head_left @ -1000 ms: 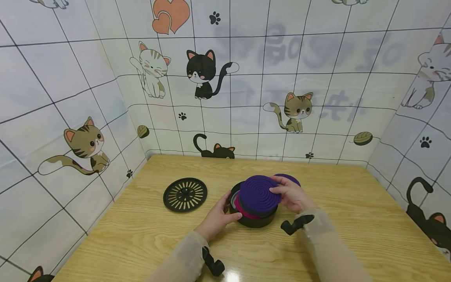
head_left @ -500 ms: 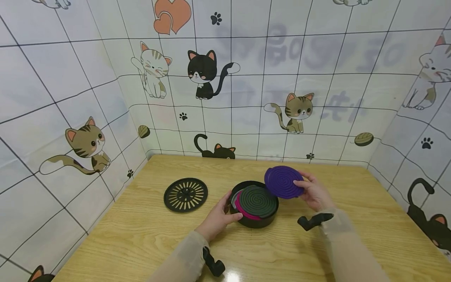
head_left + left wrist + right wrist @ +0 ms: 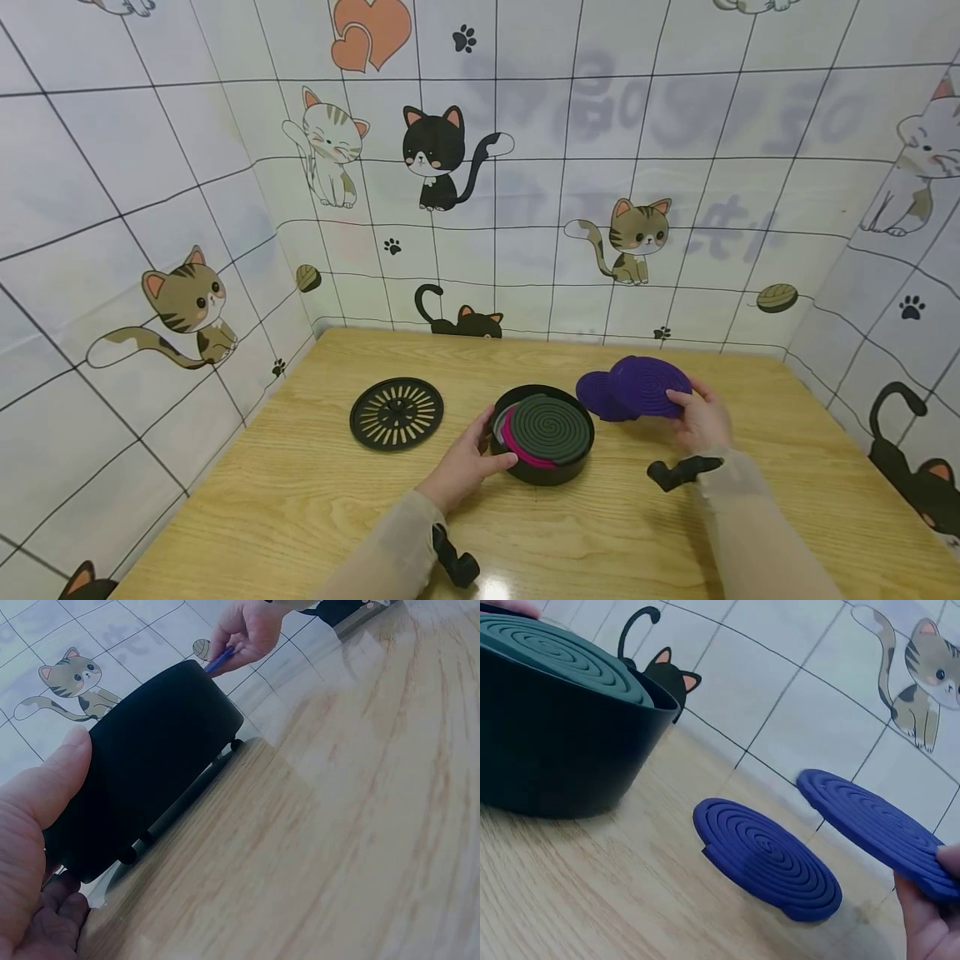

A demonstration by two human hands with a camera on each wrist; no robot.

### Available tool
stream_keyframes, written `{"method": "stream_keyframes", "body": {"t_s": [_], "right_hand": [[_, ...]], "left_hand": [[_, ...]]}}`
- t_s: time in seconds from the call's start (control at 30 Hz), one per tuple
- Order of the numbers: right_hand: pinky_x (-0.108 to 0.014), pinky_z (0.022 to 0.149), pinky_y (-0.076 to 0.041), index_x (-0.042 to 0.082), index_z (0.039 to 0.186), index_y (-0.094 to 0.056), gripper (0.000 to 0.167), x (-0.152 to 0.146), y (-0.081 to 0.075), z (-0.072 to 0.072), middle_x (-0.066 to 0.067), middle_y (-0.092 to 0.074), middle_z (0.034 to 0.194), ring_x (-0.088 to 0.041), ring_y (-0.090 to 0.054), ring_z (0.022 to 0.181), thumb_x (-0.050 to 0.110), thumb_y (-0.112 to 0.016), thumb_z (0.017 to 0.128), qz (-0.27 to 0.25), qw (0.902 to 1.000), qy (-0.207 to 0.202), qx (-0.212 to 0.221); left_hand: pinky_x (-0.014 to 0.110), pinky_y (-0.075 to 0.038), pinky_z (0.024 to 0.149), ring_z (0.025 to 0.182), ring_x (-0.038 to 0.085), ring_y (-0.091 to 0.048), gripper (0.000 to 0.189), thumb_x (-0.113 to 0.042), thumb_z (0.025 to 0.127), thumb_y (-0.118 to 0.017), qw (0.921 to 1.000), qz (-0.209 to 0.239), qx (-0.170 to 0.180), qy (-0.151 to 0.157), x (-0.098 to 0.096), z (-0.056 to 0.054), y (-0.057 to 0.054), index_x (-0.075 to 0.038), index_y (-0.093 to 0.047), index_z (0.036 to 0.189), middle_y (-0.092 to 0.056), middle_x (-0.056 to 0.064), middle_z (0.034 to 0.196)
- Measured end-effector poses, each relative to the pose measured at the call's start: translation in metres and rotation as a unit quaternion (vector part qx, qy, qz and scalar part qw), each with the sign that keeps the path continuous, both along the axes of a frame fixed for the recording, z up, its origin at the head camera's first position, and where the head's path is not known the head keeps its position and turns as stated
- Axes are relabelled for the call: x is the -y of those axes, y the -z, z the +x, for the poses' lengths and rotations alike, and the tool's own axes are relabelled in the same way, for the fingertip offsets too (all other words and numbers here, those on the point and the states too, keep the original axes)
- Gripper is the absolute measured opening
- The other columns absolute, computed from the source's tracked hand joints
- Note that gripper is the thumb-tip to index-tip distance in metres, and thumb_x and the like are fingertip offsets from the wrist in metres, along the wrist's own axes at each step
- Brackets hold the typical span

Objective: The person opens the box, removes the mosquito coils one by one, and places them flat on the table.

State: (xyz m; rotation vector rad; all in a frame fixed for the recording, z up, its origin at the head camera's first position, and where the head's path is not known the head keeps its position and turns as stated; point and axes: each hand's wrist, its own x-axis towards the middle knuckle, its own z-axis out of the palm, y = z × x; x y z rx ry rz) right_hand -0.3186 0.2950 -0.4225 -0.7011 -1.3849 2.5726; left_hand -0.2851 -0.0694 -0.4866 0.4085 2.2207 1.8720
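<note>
My right hand (image 3: 703,423) pinches the edge of a purple spiral mosquito coil (image 3: 648,386) between thumb and fingers, off the table. A second purple coil (image 3: 595,397) lies flat on the table below it, partly covered in the head view but fully seen in the right wrist view. Round the near left side of a black, round coil holder (image 3: 546,474), my left hand (image 3: 461,471) keeps its grip, thumb and fingers spread along the wall. Inside the holder a dark green coil (image 3: 549,427) lies on top of a pink one (image 3: 516,446), with something grey at the left.
A black slotted lid (image 3: 420,405) with a small knob lies left of the holder. Short feet (image 3: 127,856) lift the holder off the wooden table (image 3: 300,517). A cat-patterned sheet (image 3: 525,192) hangs behind and at both sides.
My right hand has lifted the purple coil off the stack and carried it right, over the other purple coil, uncovering the green one. The left hand stays on the holder.
</note>
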Motion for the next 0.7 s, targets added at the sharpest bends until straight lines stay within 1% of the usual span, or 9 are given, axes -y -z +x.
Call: {"method": "stream_keyframes", "body": {"t_s": [0.1,0.17,0.2,0.27,0.3,0.37,0.47,0.63,0.7], "right_hand": [[-0.027,0.037,-0.024,0.022,0.137,-0.039,0.062,-0.003,0.005,-0.003,0.008,-0.059,0.095,-0.009,-0.036,0.048,-0.009,-0.061,0.087,-0.006,0.9984,0.05,0.024],[-0.024,0.041,-0.031,0.023,0.143,-0.036,0.069,-0.006,0.008,-0.004,0.007,-0.054,0.116,-0.006,-0.046,0.063,-0.01,-0.059,0.087,-0.025,0.9966,0.073,0.029],[-0.022,0.045,-0.037,0.024,0.145,-0.034,0.072,-0.007,0.009,-0.005,0.004,-0.049,0.129,-0.006,-0.052,0.075,-0.011,-0.058,0.087,-0.038,0.9956,0.08,0.029],[-0.019,0.065,-0.05,0.026,0.15,-0.029,0.078,-0.008,0.011,-0.005,0.002,-0.034,0.147,-0.008,-0.053,0.107,-0.014,-0.055,0.087,-0.06,0.9935,0.093,0.024],[-0.022,0.078,-0.052,0.027,0.151,-0.026,0.081,-0.008,0.012,-0.004,0.003,-0.027,0.153,-0.01,-0.045,0.123,-0.015,-0.054,0.087,-0.073,0.9921,0.099,0.021],[-0.028,0.098,-0.044,0.028,0.153,-0.022,0.084,-0.009,0.014,-0.003,0.008,-0.017,0.157,-0.01,-0.027,0.139,-0.016,-0.052,0.088,-0.088,0.9897,0.112,0.02],[-0.031,0.109,-0.031,0.03,0.152,-0.023,0.085,-0.008,0.015,0.001,0.013,-0.016,0.157,-0.007,-0.019,0.142,-0.017,-0.051,0.088,-0.102,0.9842,0.142,0.027],[-0.031,0.11,-0.029,0.026,0.153,-0.024,0.083,-0.005,0.014,0.009,0.011,-0.018,0.156,-0.007,-0.019,0.141,-0.018,-0.048,0.087,-0.091,0.9779,0.184,0.037],[-0.03,0.111,-0.027,0.026,0.153,-0.022,0.078,-0.004,0.012,0.011,0.012,-0.017,0.156,-0.005,-0.017,0.141,-0.015,-0.043,0.09,-0.118,0.9735,0.194,0.027]], "left_hand": [[0.049,-0.025,0.113,0.139,0.034,-0.03,0.098,-0.038,0.079,-0.079,1.0,0.001,0.002,0.001,0.0,-0.001,0.0,-0.018,-0.02,0.155,-0.031,0.009,0.154],[0.049,-0.024,0.113,0.14,0.034,-0.029,0.098,-0.038,0.079,-0.079,1.0,0.003,0.004,0.002,0.0,-0.001,0.0,-0.019,-0.02,0.155,-0.03,0.009,0.155],[0.049,-0.024,0.113,0.14,0.034,-0.028,0.098,-0.038,0.079,-0.079,1.0,0.004,0.005,0.003,0.0,-0.002,0.0,-0.019,-0.02,0.155,-0.029,0.009,0.155],[0.049,-0.023,0.114,0.141,0.034,-0.027,0.098,-0.037,0.079,-0.079,1.0,0.006,0.006,0.005,0.0,-0.002,0.0,-0.019,-0.019,0.155,-0.028,0.009,0.155],[0.049,-0.023,0.114,0.141,0.034,-0.027,0.098,-0.037,0.079,-0.079,0.9999,0.006,0.006,0.005,0.0,-0.002,0.0,-0.019,-0.019,0.155,-0.028,0.009,0.155],[0.049,-0.023,0.114,0.141,0.034,-0.027,0.098,-0.037,0.079,-0.079,0.9999,0.007,0.007,0.006,0.0,-0.002,0.001,-0.019,-0.02,0.155,-0.028,0.009,0.155],[0.049,-0.024,0.114,0.141,0.034,-0.028,0.097,-0.037,0.08,-0.079,0.9999,0.006,0.008,0.007,0.0,-0.002,0.001,-0.018,-0.02,0.155,-0.029,0.009,0.155],[0.049,-0.023,0.114,0.141,0.034,-0.027,0.097,-0.038,0.08,-0.079,0.9999,0.003,0.007,0.006,0.0,-0.001,0.001,-0.019,-0.02,0.155,-0.029,0.009,0.155],[0.049,-0.023,0.114,0.141,0.034,-0.027,0.097,-0.038,0.079,-0.079,1.0,0.001,0.008,0.005,0.0,-0.001,0.001,-0.019,-0.02,0.154,-0.029,0.008,0.155]]}}
